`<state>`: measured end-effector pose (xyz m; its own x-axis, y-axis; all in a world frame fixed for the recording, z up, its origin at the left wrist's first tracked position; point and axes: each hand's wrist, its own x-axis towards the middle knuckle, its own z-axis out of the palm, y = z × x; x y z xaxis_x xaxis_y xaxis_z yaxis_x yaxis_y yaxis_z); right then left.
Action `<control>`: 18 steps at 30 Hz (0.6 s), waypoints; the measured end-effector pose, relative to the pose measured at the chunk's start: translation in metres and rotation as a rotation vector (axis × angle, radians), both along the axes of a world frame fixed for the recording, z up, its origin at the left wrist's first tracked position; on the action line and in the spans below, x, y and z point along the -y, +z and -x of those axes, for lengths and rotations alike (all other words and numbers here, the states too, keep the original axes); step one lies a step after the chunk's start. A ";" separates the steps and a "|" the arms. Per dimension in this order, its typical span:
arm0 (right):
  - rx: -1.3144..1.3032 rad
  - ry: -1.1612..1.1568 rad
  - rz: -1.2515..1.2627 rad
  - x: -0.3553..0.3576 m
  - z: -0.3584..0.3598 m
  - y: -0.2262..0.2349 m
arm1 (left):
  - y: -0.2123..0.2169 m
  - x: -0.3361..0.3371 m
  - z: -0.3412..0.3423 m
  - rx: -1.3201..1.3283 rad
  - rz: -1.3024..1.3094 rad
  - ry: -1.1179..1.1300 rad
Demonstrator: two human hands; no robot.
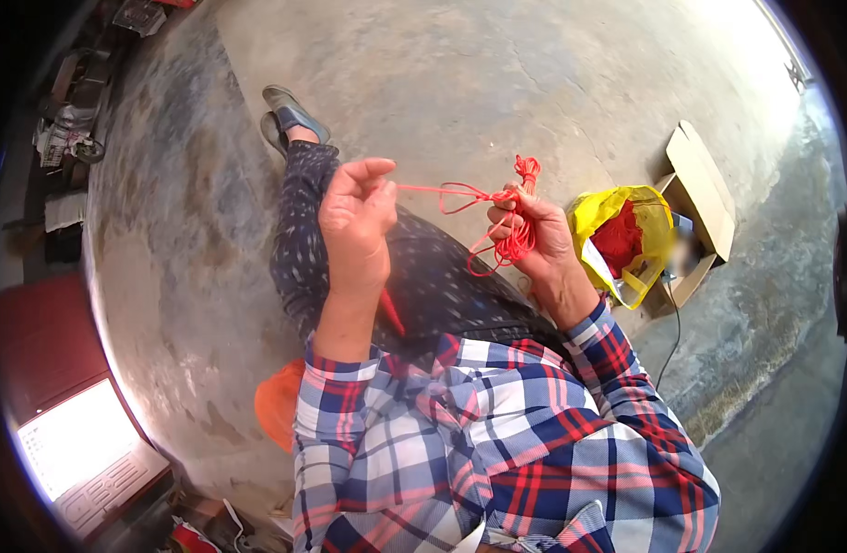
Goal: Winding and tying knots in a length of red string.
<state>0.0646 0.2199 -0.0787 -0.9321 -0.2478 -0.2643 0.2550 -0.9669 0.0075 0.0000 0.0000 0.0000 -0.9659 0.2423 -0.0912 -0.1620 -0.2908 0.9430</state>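
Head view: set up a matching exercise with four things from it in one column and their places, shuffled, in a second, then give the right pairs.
Things:
1. red cord
2. yellow bag
3. cardboard box
4. orange bag

Places:
A. on the floor by the person's left elbow
B. stretched between the left hand and the right hand
C. open on the floor, at the far right
D. on the floor against the box, red material inside

Pairs: 1-B, 2-D, 3-C, 4-A

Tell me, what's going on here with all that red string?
A seated person in a plaid shirt is working red cord with both hands. The left hand pinches one end and pulls it taut, while the right hand holds a bunch of loops. A yellow bag with more red cord sits on the concrete floor beside a cardboard box.
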 end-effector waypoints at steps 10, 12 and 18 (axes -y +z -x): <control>0.035 0.074 -0.012 0.017 -0.001 0.013 | 0.018 -0.013 -0.009 -0.852 0.910 0.124; 0.042 0.079 0.001 0.019 -0.002 0.016 | 0.020 -0.018 -0.021 -0.870 0.932 0.066; 0.086 0.110 0.022 0.026 -0.005 0.022 | 0.001 -0.031 -0.024 -0.891 0.923 0.083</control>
<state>0.0696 0.1938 -0.0566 -0.8732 -0.3541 -0.3350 0.3570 -0.9325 0.0550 0.0240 0.0305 0.0010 -0.7888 0.3717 0.4896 0.6123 0.5459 0.5720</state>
